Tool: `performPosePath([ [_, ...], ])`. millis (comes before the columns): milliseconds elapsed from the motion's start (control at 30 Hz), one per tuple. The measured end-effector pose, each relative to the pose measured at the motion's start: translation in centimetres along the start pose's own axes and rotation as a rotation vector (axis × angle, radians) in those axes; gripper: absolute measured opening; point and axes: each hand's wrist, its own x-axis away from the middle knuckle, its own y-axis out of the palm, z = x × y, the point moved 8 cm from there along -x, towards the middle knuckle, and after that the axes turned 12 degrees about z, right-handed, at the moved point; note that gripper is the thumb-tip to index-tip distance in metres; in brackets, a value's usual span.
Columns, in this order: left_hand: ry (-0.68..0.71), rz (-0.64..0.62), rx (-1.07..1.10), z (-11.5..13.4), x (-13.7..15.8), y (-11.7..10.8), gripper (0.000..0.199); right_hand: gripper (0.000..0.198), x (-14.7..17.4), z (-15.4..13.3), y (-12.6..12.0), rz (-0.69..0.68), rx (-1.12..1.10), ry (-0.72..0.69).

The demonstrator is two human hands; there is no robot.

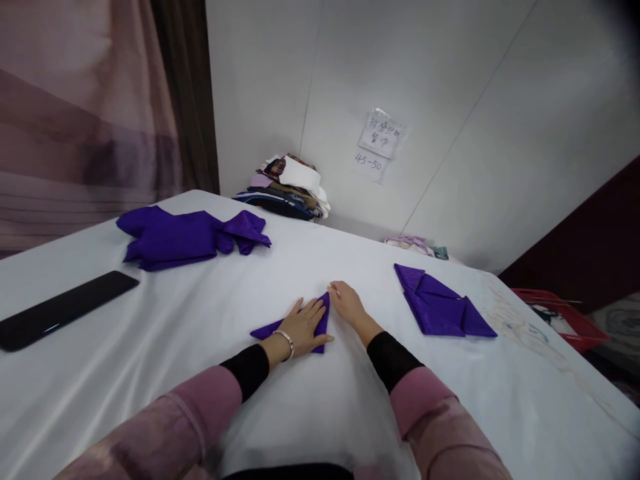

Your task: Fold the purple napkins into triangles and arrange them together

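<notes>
A purple cloth napkin point(323, 325), folded into a triangle, lies on the white-covered table point(210, 393) in front of me. My left hand point(303, 327), with a silver bracelet at the wrist, rests flat on it with the fingers spread. At the triangle's far right corner, my right hand point(346, 303) has its fingers closed on the napkin's tip. Part of the napkin is hidden under my left hand. Off to the right lies another folded purple napkin point(443, 307) with pointed ends.
Rumpled purple cloths point(175, 237) lie at the back left, near a long black flat object point(65, 310). Stacked clothes point(287, 187) stand beyond the far edge, by the wall. A red basket point(575, 327) is past the right edge. A paper sign point(383, 137) hangs on the wall.
</notes>
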Motion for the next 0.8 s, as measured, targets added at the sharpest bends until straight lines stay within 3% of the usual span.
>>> performPosePath([
  [100,0.011,0.035,0.019,0.1,0.0,-0.2,0.080,0.054,1.7,-2.2,1.5,-0.057,-0.108,-0.231],
  [167,0.013,0.047,0.033,0.0,-0.1,-0.3,0.082,0.063,2.5,-2.7,2.8,-0.150,-0.160,-0.302],
  [267,0.010,0.045,0.042,0.0,-0.1,-0.3,0.082,0.066,2.5,-2.2,4.0,-0.218,-0.181,-0.270],
  [467,-0.017,0.055,0.004,-0.1,0.5,-0.3,0.078,0.068,2.4,-1.9,4.0,-0.214,-0.146,-0.267],
  [800,-0.184,0.172,-0.158,-3.4,6.6,-2.4,0.080,0.068,2.6,-2.2,4.1,-0.191,-0.038,-0.314],
])
